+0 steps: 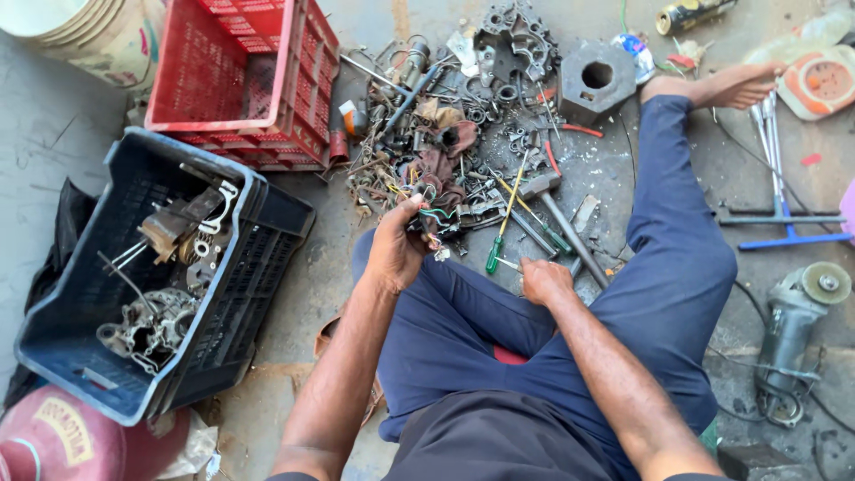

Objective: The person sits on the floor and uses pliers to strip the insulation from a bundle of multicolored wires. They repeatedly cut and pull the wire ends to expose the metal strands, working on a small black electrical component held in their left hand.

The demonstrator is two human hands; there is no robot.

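Sitting on a grey concrete floor [312, 276] in dark blue trousers, the person works over a heap of scrap metal parts [445, 134] in the head view. The left hand [394, 249] is closed around a small tangled bundle of coloured wires and metal bits [432, 221], lifted at the near edge of the heap, just above the left knee. The right hand [543, 281] is curled into a loose fist, resting by the right thigh; whether it grips anything cannot be told. Just beside it lie a green-handled screwdriver [500, 233] and a steel hammer with a long grey handle [561, 218], the handle's end running close to the knuckles.

Further out in the heap sits a heavy grey hexagonal metal block with a round hole [595, 80], near the person's bare foot [721, 87]. To the left stands a red plastic lattice crate [245, 80], tipped against the floor, and nearer is a dark blue plastic crate [98, 294] holding greasy cast-metal housings. On the right, well apart from both hands, lies a grey angle grinder with a round disc [797, 321], and above it a blue-framed metal stand [784, 223].
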